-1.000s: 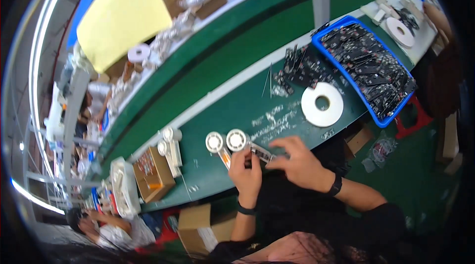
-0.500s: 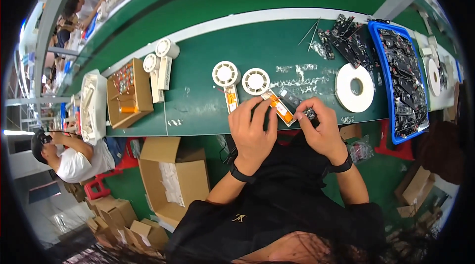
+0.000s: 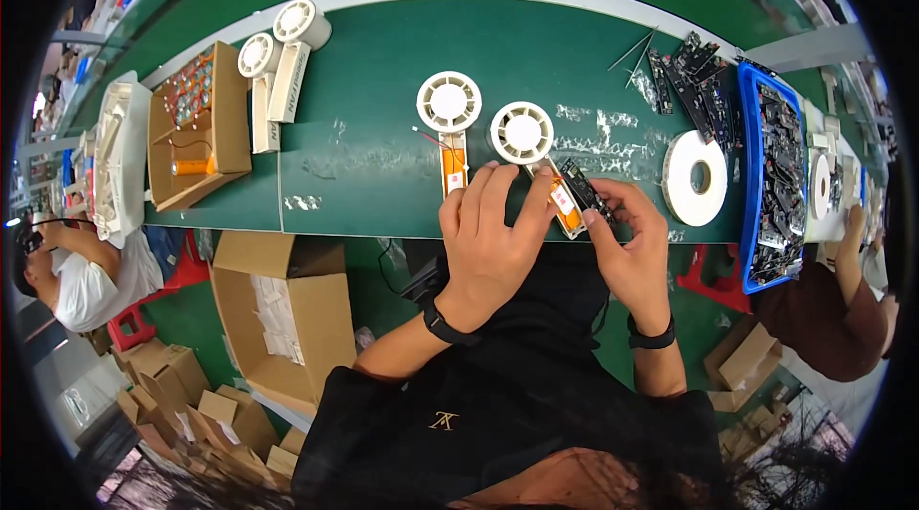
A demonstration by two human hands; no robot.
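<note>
A white handheld fan [image 3: 523,133] lies in front of me, its round grille away from me. Its opened handle shows an orange battery [image 3: 568,208] with a white label. My left hand [image 3: 490,240] has thumb and fingertips at the upper part of this handle, the thumb against its left side. My right hand [image 3: 632,244] pinches a narrow black circuit board [image 3: 586,190] along the handle's right edge; the fingers cover its lower end. Left of it lies a second fan [image 3: 449,102], also with an orange battery [image 3: 453,162] and thin wires, partly behind my left fingers.
A white tape roll [image 3: 694,179], loose black boards [image 3: 697,79] and a blue tray [image 3: 753,185] of boards are at right. Two fans [image 3: 285,84] and a cardboard box [image 3: 230,118] with batteries stand left. A large carton [image 3: 321,319] sits below. Other people are at both sides.
The view has shifted. The circuit board in my right hand shows more fully now, lying closer along the fan's handle. My left hand stays at the handle.
</note>
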